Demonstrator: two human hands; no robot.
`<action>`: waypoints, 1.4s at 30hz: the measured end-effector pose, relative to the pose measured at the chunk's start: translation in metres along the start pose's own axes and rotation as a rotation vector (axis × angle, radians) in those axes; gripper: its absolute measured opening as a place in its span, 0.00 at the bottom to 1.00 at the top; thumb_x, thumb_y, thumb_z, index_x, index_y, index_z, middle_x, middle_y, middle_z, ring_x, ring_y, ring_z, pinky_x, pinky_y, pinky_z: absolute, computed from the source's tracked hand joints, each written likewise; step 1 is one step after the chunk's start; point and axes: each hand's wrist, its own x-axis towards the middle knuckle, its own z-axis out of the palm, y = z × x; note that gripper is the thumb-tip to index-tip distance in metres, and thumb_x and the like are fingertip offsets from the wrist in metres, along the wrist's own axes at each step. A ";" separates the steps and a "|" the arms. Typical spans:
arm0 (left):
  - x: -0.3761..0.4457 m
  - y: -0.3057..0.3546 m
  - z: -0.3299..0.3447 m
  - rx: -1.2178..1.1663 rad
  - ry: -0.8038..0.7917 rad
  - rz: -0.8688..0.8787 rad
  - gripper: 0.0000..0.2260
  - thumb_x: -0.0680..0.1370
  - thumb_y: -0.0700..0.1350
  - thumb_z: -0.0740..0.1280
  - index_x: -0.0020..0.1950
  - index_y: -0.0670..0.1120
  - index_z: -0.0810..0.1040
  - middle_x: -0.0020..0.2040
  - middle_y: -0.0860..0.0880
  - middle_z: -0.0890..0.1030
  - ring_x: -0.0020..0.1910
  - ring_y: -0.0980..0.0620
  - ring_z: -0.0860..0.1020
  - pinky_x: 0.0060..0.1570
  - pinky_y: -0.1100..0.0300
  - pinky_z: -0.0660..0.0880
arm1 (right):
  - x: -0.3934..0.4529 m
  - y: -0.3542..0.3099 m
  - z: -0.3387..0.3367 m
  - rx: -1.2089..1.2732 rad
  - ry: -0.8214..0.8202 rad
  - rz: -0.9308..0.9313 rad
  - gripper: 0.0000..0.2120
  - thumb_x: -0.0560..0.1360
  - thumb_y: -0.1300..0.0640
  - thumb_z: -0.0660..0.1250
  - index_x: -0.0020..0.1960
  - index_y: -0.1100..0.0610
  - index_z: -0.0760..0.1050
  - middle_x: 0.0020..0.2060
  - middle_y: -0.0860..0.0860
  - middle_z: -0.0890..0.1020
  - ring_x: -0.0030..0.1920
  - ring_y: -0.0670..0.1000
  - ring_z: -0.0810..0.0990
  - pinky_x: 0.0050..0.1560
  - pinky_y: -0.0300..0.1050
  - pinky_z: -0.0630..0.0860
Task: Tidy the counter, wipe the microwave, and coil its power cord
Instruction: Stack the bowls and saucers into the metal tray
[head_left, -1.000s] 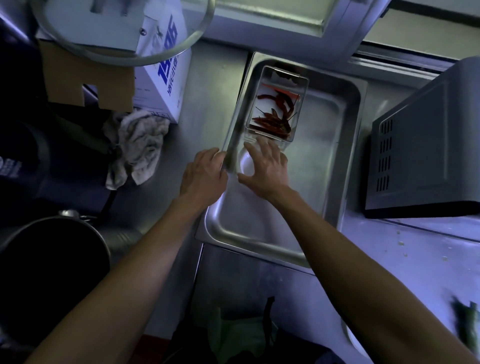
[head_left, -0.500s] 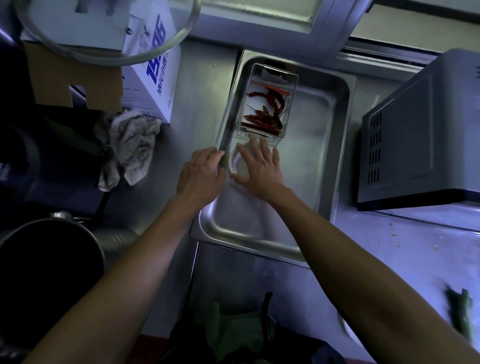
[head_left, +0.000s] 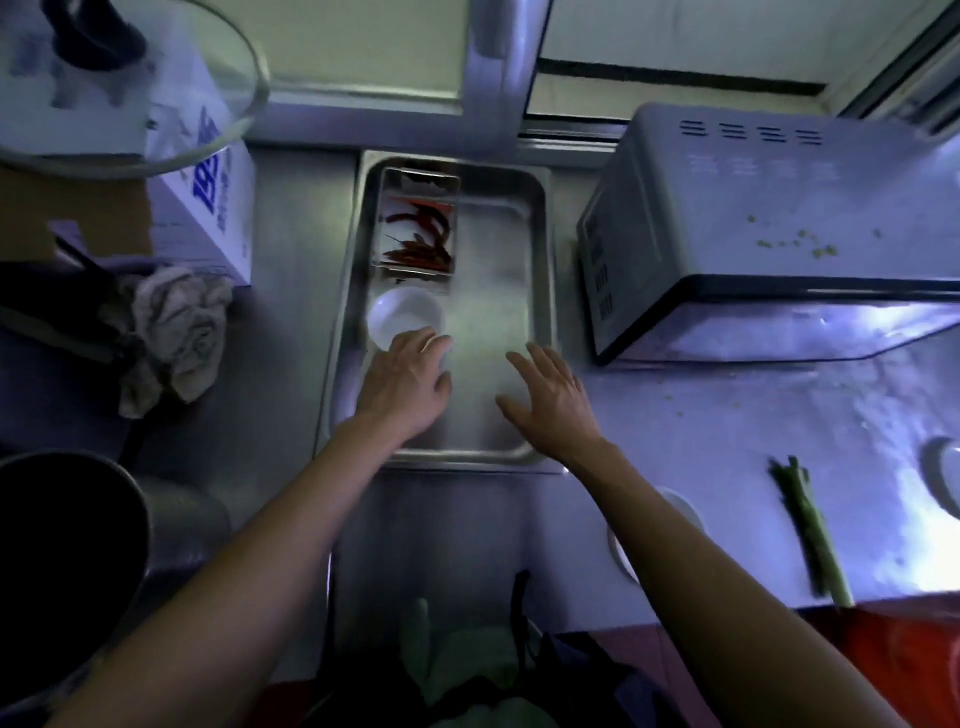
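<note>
tray (head_left: 540, 291) right half bare; chili container (head_left: 418, 228), white bowl (head_left: 405, 317) fill left; microwave (head_left: 753, 234) flanks right

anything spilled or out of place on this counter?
Yes: pale crumbs are scattered on top of the grey microwave, more specks dot the steel counter, and a green vegetable stalk lies loose there.

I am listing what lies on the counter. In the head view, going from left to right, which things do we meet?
Dark pot → crumpled rag → steel tray → microwave → green stalk.
</note>
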 end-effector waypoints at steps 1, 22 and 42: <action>-0.002 0.011 0.006 0.008 -0.023 0.023 0.22 0.77 0.45 0.65 0.72 0.46 0.71 0.72 0.46 0.71 0.72 0.45 0.68 0.61 0.45 0.74 | -0.012 0.008 -0.004 0.008 0.016 0.022 0.31 0.78 0.43 0.65 0.77 0.51 0.62 0.78 0.55 0.61 0.78 0.56 0.56 0.74 0.56 0.60; -0.124 0.242 0.130 0.212 -0.274 0.417 0.30 0.77 0.56 0.67 0.77 0.49 0.65 0.75 0.49 0.67 0.72 0.46 0.65 0.63 0.47 0.72 | -0.308 0.157 0.003 0.179 0.079 0.408 0.31 0.78 0.48 0.66 0.78 0.50 0.61 0.78 0.54 0.60 0.79 0.56 0.56 0.73 0.57 0.62; -0.130 0.287 0.191 0.379 -0.483 0.384 0.39 0.75 0.62 0.66 0.80 0.53 0.50 0.80 0.46 0.47 0.79 0.41 0.45 0.68 0.36 0.63 | -0.372 0.193 0.029 0.240 0.030 0.444 0.28 0.79 0.49 0.64 0.77 0.49 0.63 0.77 0.53 0.62 0.79 0.55 0.55 0.74 0.58 0.62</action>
